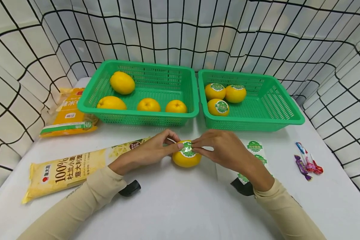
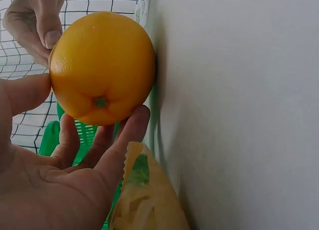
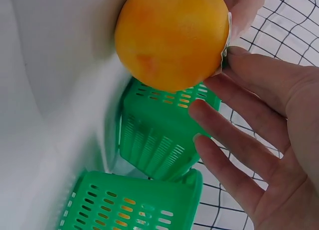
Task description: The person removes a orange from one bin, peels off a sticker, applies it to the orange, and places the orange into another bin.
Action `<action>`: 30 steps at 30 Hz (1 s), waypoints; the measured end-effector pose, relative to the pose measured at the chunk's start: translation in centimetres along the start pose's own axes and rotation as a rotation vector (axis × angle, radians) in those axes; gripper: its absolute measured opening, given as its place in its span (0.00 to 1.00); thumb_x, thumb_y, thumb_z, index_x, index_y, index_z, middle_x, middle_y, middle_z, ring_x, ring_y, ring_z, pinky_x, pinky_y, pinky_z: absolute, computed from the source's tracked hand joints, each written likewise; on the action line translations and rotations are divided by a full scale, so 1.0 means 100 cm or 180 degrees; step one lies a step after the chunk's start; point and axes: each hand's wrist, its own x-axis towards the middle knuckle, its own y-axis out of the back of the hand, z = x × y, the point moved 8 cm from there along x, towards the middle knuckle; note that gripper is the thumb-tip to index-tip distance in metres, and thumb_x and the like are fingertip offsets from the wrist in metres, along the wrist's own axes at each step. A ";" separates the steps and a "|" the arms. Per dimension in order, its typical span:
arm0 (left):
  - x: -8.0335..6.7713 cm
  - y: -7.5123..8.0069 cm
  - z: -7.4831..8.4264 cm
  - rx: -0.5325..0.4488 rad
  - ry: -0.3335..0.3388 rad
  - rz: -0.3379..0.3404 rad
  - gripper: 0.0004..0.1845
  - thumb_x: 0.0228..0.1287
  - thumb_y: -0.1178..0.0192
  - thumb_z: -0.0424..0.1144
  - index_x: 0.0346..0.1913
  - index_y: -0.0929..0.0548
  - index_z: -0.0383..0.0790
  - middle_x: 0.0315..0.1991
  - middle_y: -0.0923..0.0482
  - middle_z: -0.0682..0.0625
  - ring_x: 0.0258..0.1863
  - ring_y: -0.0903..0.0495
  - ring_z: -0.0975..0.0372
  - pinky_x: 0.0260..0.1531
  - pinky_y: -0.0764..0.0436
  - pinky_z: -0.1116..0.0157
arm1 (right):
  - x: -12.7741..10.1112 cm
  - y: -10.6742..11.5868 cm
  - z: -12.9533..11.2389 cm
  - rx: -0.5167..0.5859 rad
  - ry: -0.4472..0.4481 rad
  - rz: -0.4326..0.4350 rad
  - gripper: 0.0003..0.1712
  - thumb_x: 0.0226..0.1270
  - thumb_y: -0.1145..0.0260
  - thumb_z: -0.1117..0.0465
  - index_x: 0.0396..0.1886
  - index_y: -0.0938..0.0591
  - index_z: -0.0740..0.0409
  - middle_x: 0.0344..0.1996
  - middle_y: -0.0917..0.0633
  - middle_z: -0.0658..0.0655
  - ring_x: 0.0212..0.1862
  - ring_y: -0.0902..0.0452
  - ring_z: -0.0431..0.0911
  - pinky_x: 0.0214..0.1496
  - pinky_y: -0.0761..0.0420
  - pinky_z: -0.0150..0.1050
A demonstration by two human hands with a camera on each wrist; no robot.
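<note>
An orange (image 1: pixel 186 158) sits on the white desk (image 1: pixel 180 206) just in front of two green baskets. The left hand (image 1: pixel 151 150) and right hand (image 1: pixel 225 146) pinch a green sticker (image 1: pixel 187 149) on its top, fingertips curled round the fruit. The left basket (image 1: pixel 138 113) holds four bare oranges; the right basket (image 1: pixel 252 123) holds three stickered ones. Noodle packets (image 1: pixel 66 170) lie left, candies (image 1: pixel 307 163) right. The sticker sheet (image 1: pixel 255 146) is half hidden (the right wrist covers it).

Beige long sleeves (image 1: pixel 87 196), black wrist straps (image 1: pixel 129 188), bare hands.
</note>
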 end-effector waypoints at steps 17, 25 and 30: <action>-0.017 -0.003 0.031 0.1204 -0.1365 0.0622 0.16 0.76 0.34 0.35 0.63 0.11 0.48 0.57 0.14 0.54 0.55 0.16 0.59 0.51 0.14 0.58 | -0.009 -0.006 -0.018 -0.0608 0.0176 0.0063 0.06 0.65 0.20 0.59 0.40 0.05 0.52 0.36 0.07 0.47 0.41 0.10 0.42 0.42 0.11 0.38; -0.024 -0.003 0.033 0.1711 -0.1511 0.0699 0.18 0.79 0.37 0.41 0.68 0.15 0.46 0.62 0.15 0.50 0.64 0.17 0.56 0.65 0.19 0.53 | -0.021 -0.007 -0.034 -0.1226 0.0373 0.0286 0.14 0.66 0.21 0.60 0.49 0.09 0.58 0.42 0.07 0.51 0.43 0.10 0.47 0.44 0.10 0.42; -0.024 -0.006 0.037 0.1840 -0.1489 0.0648 0.25 0.78 0.36 0.48 0.73 0.21 0.48 0.67 0.18 0.49 0.66 0.19 0.55 0.66 0.20 0.51 | -0.028 -0.012 -0.033 -0.1391 0.0303 0.0390 0.21 0.66 0.21 0.60 0.56 0.12 0.62 0.49 0.08 0.56 0.46 0.10 0.50 0.43 0.09 0.42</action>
